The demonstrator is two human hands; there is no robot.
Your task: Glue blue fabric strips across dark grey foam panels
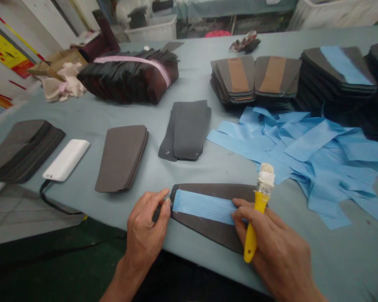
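A dark tapered panel (204,235) lies near the table's front edge, with a blue strip (204,206) lengthwise on it. My left hand (148,226) pinches the panel's narrow left end between thumb and fingertips. At the strip's right end, the fingertips of my right hand (271,243) press together on the blue strip. That same hand also holds a yellow-handled brush (255,226) between its fingers, its pale bristles pointing up and away. Several loose blue strips (318,142) are heaped just beyond my right hand.
Dark panel stacks stand at the centre (190,130), left of centre (122,155) and far left (22,147), near a white power bank (66,160) with a cable. Behind are a strapped dark bundle (129,77), brown-striped stacks (233,75) and a blue-striped stack (340,67).
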